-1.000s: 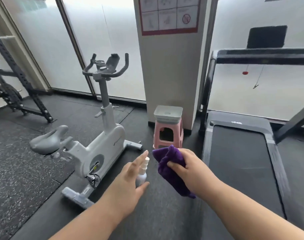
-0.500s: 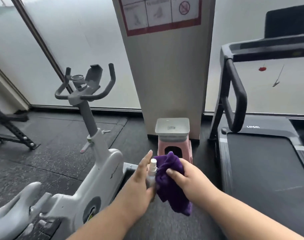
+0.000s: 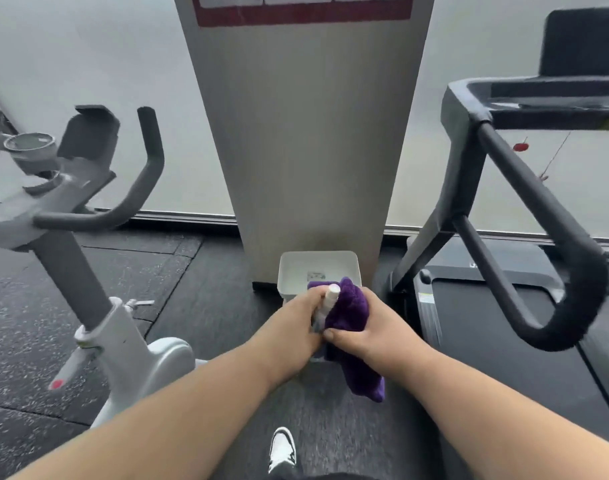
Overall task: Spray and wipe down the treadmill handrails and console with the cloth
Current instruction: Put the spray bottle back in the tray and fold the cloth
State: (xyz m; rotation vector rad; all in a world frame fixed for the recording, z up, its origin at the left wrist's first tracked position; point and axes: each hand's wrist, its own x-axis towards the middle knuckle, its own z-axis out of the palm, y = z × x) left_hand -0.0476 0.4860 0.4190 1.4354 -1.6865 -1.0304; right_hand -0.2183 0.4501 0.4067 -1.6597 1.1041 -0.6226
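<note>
Both hands were together low in the middle of the view, right over a small stool with a pale grey square top that stood against the base of a big beige pillar. The left hand was wrapped around a small white spray bottle, fingers curled on its body with the white cap poking up above them. The right hand was clenched on a fuzzy purple cloth, thumb pressed across the front of it, and a loose end of the cloth hung down below the wrist. Cloth and bottle were touching, basically squashed together between the two hands.

The black treadmill sat just to the right. Its padded black handrail looped down and back up beside the right arm, apart from both hands, and the dark console bar ran across the top right. A small red safety clip dangled under the console.

On the left there was a white exercise bike with dark grey handlebars, pretty blurry. The floor was dark speckled rubber matting. One white and black sneaker showed at the bottom edge, and there was a red-bordered sign at the top of the pillar, too cropped to read.
</note>
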